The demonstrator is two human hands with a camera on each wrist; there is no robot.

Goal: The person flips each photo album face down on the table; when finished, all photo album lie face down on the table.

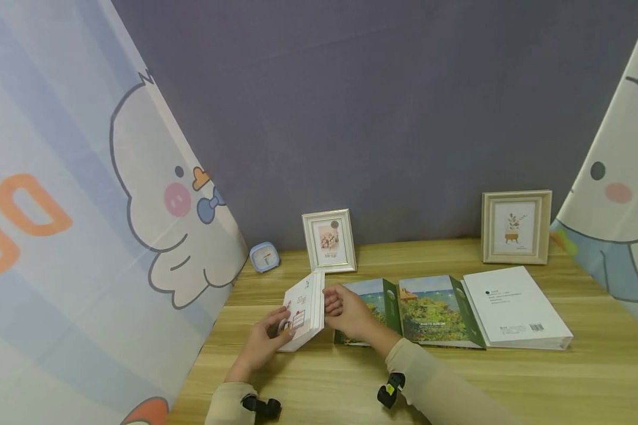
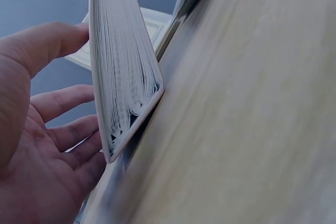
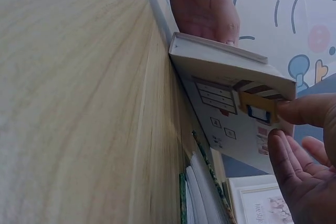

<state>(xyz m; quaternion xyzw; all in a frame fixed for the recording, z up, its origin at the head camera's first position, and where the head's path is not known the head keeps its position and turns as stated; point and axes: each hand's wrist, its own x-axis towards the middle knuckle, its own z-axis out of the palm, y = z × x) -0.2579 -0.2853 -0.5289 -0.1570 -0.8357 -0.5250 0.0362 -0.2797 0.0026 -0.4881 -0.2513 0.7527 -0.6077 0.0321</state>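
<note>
A white photo album (image 1: 299, 298), its cover printed with small furniture drawings, stands tilted on its edge low over the wooden table. My left hand (image 1: 260, 342) holds it from the near left, thumb and fingers on the cover. In the left wrist view, the white pages (image 2: 115, 51) show packed between the two covers. My right hand (image 1: 347, 310) is at the album's right side. In the right wrist view, its thumb and forefinger pinch the edge of the printed cover (image 3: 226, 108). The palm side of my left hand (image 2: 47, 150) faces the album.
Two green photo albums (image 1: 430, 310) with a painted landscape lie to the right, beside a thick white album (image 1: 518, 304). Behind stand a small picture frame (image 1: 329, 241), a larger frame (image 1: 516, 227) and a blue clock (image 1: 264, 257). Fabric walls (image 1: 383, 118) enclose the table (image 1: 324, 381).
</note>
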